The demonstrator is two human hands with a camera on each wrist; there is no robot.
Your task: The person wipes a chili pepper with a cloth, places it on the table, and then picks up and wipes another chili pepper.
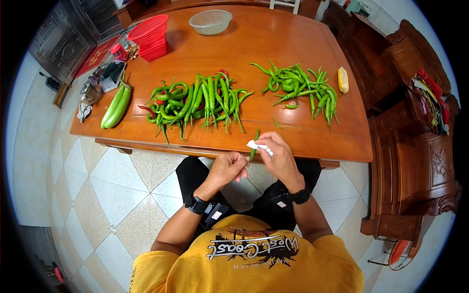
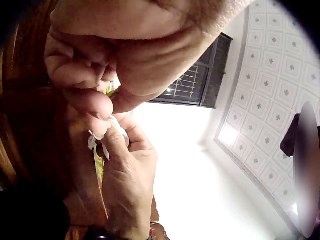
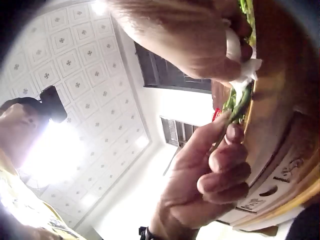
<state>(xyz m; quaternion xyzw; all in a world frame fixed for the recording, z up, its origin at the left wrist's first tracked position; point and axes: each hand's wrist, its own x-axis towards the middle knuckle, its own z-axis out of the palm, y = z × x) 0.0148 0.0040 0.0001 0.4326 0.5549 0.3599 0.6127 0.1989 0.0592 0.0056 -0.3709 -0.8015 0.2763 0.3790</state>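
Wooden table point(image 1: 273, 44) with green peppers point(image 1: 205, 100)

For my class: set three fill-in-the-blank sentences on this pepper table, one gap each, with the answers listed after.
1. The right hand holds a ____ cloth against a green pepper.
2. The pepper piles on the table number ____.
3. The basket at the table's far left corner is ____.
Missing words: white; two; red.
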